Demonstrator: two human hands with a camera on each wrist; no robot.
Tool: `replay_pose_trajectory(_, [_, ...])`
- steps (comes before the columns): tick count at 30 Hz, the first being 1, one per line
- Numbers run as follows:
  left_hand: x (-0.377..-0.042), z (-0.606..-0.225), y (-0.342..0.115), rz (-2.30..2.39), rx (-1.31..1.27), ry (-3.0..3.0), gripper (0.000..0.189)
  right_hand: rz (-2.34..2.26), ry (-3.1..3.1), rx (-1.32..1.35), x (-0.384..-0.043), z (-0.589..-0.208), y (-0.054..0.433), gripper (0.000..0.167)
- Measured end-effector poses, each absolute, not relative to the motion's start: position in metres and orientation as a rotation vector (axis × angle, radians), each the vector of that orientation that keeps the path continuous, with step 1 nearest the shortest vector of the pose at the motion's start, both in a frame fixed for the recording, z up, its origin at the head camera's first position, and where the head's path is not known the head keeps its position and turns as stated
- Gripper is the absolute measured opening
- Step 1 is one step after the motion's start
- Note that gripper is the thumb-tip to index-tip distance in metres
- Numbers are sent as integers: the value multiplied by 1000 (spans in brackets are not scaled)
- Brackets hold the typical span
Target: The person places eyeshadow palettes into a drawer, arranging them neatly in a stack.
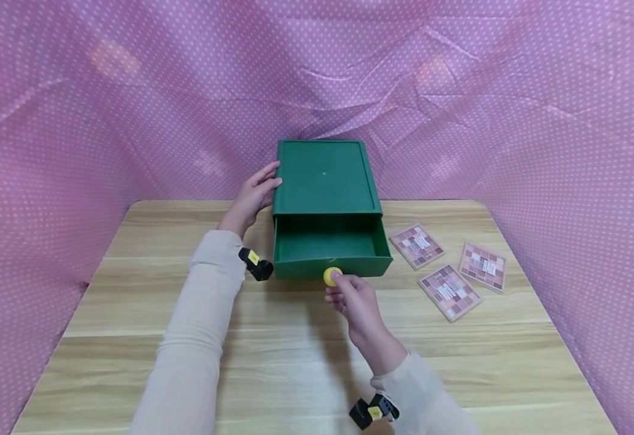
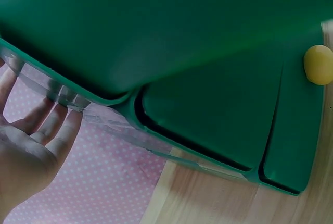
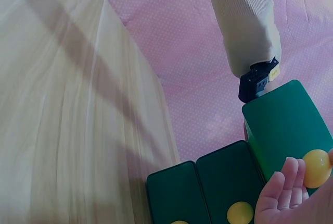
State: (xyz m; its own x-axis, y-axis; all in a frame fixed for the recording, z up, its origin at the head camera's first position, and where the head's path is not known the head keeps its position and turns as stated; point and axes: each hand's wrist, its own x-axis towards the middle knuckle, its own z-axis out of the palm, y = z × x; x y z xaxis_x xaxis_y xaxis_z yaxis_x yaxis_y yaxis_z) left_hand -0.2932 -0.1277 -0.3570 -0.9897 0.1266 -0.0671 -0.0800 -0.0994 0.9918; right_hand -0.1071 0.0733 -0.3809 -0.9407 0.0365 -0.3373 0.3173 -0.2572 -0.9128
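A small green drawer cabinet (image 1: 322,187) stands at the back of the table, with its top drawer (image 1: 300,269) pulled partway out. My right hand (image 1: 361,309) pinches the round yellow knob (image 1: 330,277) on that drawer's front between thumb and fingers. At the cabinet's left, my left hand (image 1: 252,198) rests against the side wall, its fingers extended. The left wrist view shows those fingertips on the clear side panel (image 2: 119,130). Two lower drawers (image 3: 226,172), also with yellow knobs, appear pushed in within the right wrist view.
Three flat square palettes, a nearer one (image 1: 449,292), one at the right (image 1: 483,266) and one by the drawer (image 1: 417,245), lie right of the cabinet. Pink dotted cloth (image 1: 317,72) hangs behind and beside the wooden table (image 1: 132,362).
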Motion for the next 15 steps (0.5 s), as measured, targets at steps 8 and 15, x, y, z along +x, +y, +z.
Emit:
replay_pose_trajectory(8, [-290, -357, -126, 2236, 48, 2016, 46, -2285, 1773, 469, -90, -379, 75, 40])
replay_pose_trajectory(15, [-288, -356, -125, 2235, 54, 2015, 46, -2278, 1759, 435, -77, -380, 78, 40])
